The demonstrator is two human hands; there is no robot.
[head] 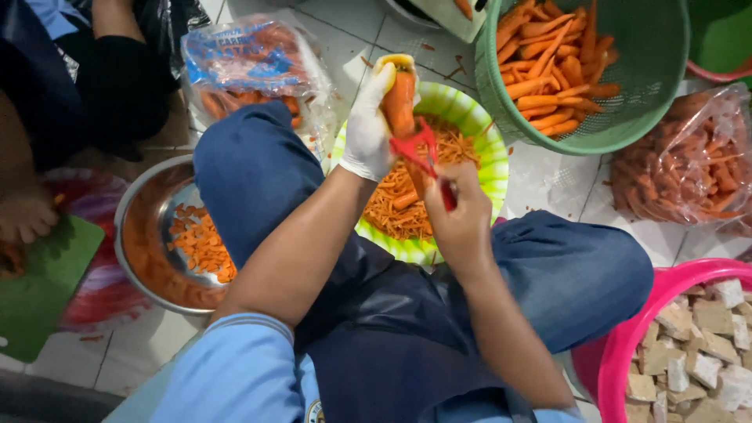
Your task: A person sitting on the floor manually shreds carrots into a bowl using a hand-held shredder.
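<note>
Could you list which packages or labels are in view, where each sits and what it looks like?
Labelled carrot bag: upper left, beyond the person's knee; clear plastic, blue and orange print, carrots inside.
Plain carrot bag: right edge, below the green basket; clear, crumpled, no label visible.

Left hand (368,125) gloved, grip closed — bare right hand (458,215) apparently clenched too.

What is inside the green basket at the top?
The green basket holds a heap of peeled orange carrots. Its bottom and any carrots lower down are covered by the heap and cannot be seen.
</note>
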